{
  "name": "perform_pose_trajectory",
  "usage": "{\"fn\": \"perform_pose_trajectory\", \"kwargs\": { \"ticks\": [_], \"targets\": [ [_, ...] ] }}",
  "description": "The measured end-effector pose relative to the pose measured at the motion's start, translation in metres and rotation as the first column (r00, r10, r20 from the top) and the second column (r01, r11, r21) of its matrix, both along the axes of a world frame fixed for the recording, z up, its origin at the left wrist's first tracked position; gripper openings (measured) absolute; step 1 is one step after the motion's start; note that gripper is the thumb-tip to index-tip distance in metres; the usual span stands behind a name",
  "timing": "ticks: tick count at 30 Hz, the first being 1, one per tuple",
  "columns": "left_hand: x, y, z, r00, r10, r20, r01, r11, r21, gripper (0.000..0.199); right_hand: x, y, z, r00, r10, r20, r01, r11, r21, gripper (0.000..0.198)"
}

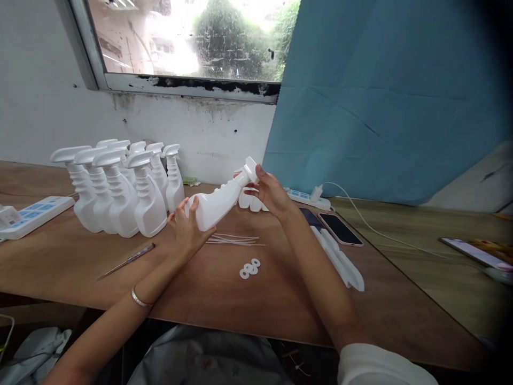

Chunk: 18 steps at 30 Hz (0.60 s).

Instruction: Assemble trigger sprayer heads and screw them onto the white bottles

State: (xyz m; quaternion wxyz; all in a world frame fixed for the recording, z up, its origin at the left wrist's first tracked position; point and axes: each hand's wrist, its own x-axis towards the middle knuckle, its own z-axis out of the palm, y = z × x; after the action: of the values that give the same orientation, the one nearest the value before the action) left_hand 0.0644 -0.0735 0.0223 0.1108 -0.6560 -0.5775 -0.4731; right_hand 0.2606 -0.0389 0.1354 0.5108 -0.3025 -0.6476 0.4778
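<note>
A white spray bottle (pixel 216 202) is held tilted above the table, its neck up to the right. My left hand (pixel 188 227) is closed around the bottle's base. At the upper end, my right hand (pixel 272 192) has its fingers on the white trigger head (pixel 250 170); the fingers partly hide it. Below the bottle lie thin white tubes (pixel 236 240) and several white ring washers (pixel 249 268). Behind my right hand, more white parts (pixel 252 200) are partly covered.
Several white spray bottles (pixel 120 203) stand upright at the left. A screwdriver (pixel 127 260) lies in front of them. Power strips (pixel 40 214) sit at far left and at the back. Phones (pixel 340 229) and long white pieces (pixel 339 256) lie at the right.
</note>
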Motion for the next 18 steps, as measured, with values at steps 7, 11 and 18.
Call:
{"fn": "perform_pose_trajectory", "kwargs": {
  "ticks": [7, 11, 18],
  "targets": [
    [-0.014, 0.007, 0.009, 0.772, -0.536, 0.341, 0.616, 0.763, -0.194, 0.074, 0.006, 0.0, 0.003, 0.993, -0.104, 0.048, 0.094, 0.979, 0.181, 0.035],
    [-0.014, 0.002, 0.003, 0.272, -0.497, 0.824, 0.958, 0.054, -0.283, 0.078, 0.01, -0.01, 0.007, 0.999, 0.024, 0.042, -0.032, 0.98, 0.198, 0.037],
    [-0.016, -0.005, -0.007, 0.271, -0.446, 0.853, 0.958, 0.037, -0.285, 0.083, 0.007, -0.014, 0.007, 0.997, 0.066, 0.051, -0.075, 0.976, 0.206, 0.037]
  ]
}}
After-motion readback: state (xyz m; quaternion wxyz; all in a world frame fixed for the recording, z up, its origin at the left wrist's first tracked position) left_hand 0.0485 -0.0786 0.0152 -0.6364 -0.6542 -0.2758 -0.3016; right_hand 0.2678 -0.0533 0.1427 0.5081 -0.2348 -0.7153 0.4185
